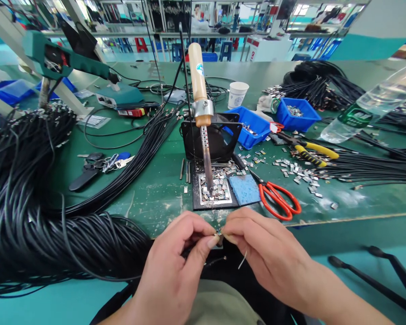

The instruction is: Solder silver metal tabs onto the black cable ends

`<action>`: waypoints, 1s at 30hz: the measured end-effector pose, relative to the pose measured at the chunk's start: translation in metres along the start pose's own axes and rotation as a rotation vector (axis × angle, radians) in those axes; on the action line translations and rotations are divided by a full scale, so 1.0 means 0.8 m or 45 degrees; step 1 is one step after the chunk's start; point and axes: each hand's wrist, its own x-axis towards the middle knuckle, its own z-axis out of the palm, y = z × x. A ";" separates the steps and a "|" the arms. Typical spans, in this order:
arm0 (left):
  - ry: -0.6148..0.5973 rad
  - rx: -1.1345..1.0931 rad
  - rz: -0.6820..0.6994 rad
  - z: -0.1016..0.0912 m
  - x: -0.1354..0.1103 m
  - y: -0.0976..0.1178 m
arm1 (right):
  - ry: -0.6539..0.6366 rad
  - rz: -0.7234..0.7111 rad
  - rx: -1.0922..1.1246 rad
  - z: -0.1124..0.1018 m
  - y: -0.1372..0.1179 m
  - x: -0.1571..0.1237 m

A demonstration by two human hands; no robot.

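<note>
My left hand [179, 257] and my right hand [264, 253] meet at the table's front edge, fingertips pinched together on a small metal clip at a black cable's end [219, 233]. The cable [213, 261] runs down under my left hand. A thin pale wire [242, 260] hangs below my right fingers. Just beyond them a soldering iron [203, 126] with a wooden handle stands tilted in a black stand [212, 144], its tip over a tray of small metal clips [216, 187]. A blue sponge [245, 188] lies beside that tray.
A thick bundle of black cables [30, 212] fills the left side. Red-handled scissors [277, 198], yellow-handled pliers [311, 151], two blue bins [253, 126] [297, 113], a paper cup [237, 94], a plastic bottle [368, 106], keys [101, 164] and scattered clips [297, 171] lie on the green table [155, 189].
</note>
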 end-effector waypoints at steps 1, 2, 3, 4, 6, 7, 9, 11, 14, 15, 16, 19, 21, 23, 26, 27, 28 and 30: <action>-0.009 0.009 0.007 -0.001 0.000 0.000 | -0.001 -0.005 0.010 -0.001 0.000 0.000; -0.016 0.014 0.009 -0.002 0.001 0.001 | -0.003 -0.009 0.014 -0.003 0.000 0.001; -0.019 0.014 0.006 -0.003 0.001 0.002 | -0.001 -0.007 0.018 -0.004 0.000 0.001; -0.023 0.004 -0.008 -0.004 0.002 0.004 | 0.008 -0.004 0.026 -0.006 0.001 0.001; -0.048 -0.040 -0.058 -0.005 0.004 0.007 | 0.034 0.005 0.048 -0.011 0.001 0.003; -0.059 -0.068 -0.089 -0.006 0.004 0.009 | 0.053 0.010 0.054 -0.013 0.001 0.004; -0.076 -0.113 -0.136 -0.006 0.005 0.013 | 0.097 0.009 0.047 -0.018 0.000 0.005; -0.078 -0.130 -0.154 -0.005 0.005 0.014 | 0.135 -0.016 0.012 -0.021 0.001 0.006; -0.068 -0.118 -0.154 -0.005 0.005 0.012 | 0.137 -0.084 -0.081 -0.022 0.002 0.005; -0.062 -0.112 -0.151 -0.005 0.005 0.011 | 0.133 -0.101 -0.118 -0.021 0.003 0.004; -0.059 -0.105 -0.147 -0.005 0.006 0.009 | 0.127 -0.114 -0.150 -0.020 0.004 0.003; -0.058 -0.083 -0.145 -0.006 0.007 0.008 | 0.089 -0.142 -0.189 -0.018 0.006 0.001; -0.062 -0.057 -0.148 -0.007 0.008 0.009 | 0.040 -0.155 -0.207 -0.018 0.006 -0.001; -0.064 -0.031 -0.138 -0.007 0.007 0.012 | 0.015 -0.167 -0.242 -0.019 0.006 -0.002; -0.063 -0.012 -0.123 -0.007 0.006 0.012 | 0.015 -0.186 -0.285 -0.019 0.006 -0.004; -0.063 -0.012 -0.124 -0.007 0.006 0.012 | 0.008 -0.188 -0.287 -0.019 0.006 -0.004; -0.064 -0.015 -0.125 -0.007 0.006 0.012 | 0.000 -0.192 -0.289 -0.019 0.007 -0.004; -0.066 -0.022 -0.125 -0.007 0.005 0.011 | -0.006 -0.197 -0.305 -0.019 0.007 -0.005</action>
